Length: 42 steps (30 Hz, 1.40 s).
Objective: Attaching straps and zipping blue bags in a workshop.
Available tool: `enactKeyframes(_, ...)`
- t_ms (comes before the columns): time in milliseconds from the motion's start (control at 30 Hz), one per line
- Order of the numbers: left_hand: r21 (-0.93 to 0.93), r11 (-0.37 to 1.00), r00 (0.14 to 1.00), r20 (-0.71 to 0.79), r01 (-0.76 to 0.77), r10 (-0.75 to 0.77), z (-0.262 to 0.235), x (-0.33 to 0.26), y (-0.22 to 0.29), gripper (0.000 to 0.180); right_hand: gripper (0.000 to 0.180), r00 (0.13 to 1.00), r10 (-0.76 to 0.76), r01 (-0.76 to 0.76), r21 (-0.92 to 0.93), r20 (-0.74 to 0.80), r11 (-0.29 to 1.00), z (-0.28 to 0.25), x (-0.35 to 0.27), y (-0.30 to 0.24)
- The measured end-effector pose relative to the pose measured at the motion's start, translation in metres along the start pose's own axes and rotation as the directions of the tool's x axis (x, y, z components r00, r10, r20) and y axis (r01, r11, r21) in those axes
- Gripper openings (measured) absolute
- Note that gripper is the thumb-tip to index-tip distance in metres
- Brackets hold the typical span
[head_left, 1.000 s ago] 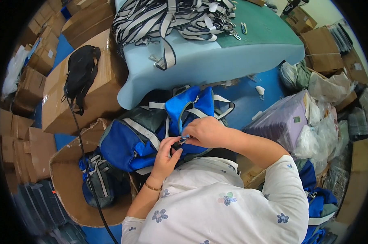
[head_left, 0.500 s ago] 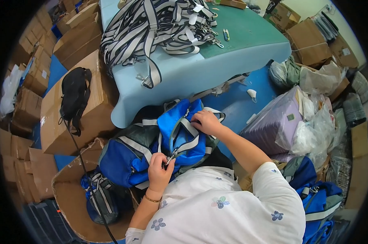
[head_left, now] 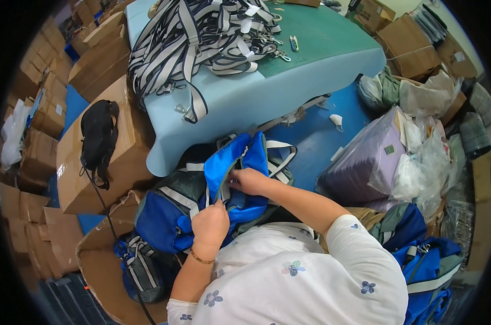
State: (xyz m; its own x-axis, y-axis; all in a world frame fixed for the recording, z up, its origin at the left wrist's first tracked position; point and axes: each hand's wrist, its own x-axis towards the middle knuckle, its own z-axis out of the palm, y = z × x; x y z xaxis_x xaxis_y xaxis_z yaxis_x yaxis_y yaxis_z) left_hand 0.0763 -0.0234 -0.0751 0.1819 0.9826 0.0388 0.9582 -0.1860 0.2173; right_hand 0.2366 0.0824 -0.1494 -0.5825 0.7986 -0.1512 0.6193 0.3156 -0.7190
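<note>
In the head view, the blue and grey bag [head_left: 161, 230] lies in front of the person's torso, just before the near edge of the surface [head_left: 327, 35], with its mouth open between the two hands. The left hand [head_left: 210, 222] has a narrow grip, thumb and fingers closed on the near edge of the bag's opening. The right hand [head_left: 248, 181] is at the mouth of the bag, a little farther forward, its fingers curled inward; the fingertips are hidden in the opening, so whether its grip holds anything cannot be told. A pale strap [head_left: 280, 144] loops out at the bag's far right side.

On the surface, green with a light-blue sheet [head_left: 267, 95] draped over its near side, lies a heap of grey-and-black straps [head_left: 202, 40] with metal hooks, and small yellow snips [head_left: 294, 43] sit to the right of it. To the left, a black pouch [head_left: 99, 135] rests on a brown carton [head_left: 72, 181]. Nearer the person, an open carton [head_left: 99, 276] contains another blue bag [head_left: 148, 273]. At the right, a plastic-wrapped purple stack [head_left: 359, 157] stands on the blue floor [head_left: 305, 141], with more blue bags [head_left: 430, 273] close to the person's right side.
</note>
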Motion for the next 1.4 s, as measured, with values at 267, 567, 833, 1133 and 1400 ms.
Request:
enactKeyframes(267, 0.076, 0.995, 0.992, 0.098, 0.070, -0.077, -0.003, 0.006, -0.008, 0.022, 0.024, 0.947, 0.081, -0.200, -0.376, -0.310, 0.905, -0.028, 0.013, 0.033)
enactKeyframes(567, -0.119, 0.984, 0.991, 0.017, 0.133, -0.132, -0.013, -0.007, -0.013, 0.020, 0.025, 0.963, 0.266, -0.186, -0.607, 0.044, 0.773, -0.023, 0.048, 0.062)
enactKeyframes(833, -0.702, 0.713, 0.989, -0.110, -0.004, -0.102, -0.021, -0.028, -0.047, 0.024, 0.023, 0.990, 0.100, -0.142, -0.615, -0.104, 0.775, -0.086, 0.021, 0.020)
enactKeyframes(1133, -0.861, -0.455, 0.948, -0.088, -0.226, -0.305, -0.062, -0.032, -0.100, 0.031, 0.020, 0.906, 0.027, -0.216, -0.405, -0.423, 0.889, -0.186, -0.068, -0.057)
enactKeyframes(1400, -0.792, 0.584, 0.980, -0.087, -0.176, 0.177, -0.085, 0.009, 0.006, 0.042, 0.014, 0.903, -0.335, 0.245, -0.319, -0.267, 0.915, -0.138, -0.099, -0.129)
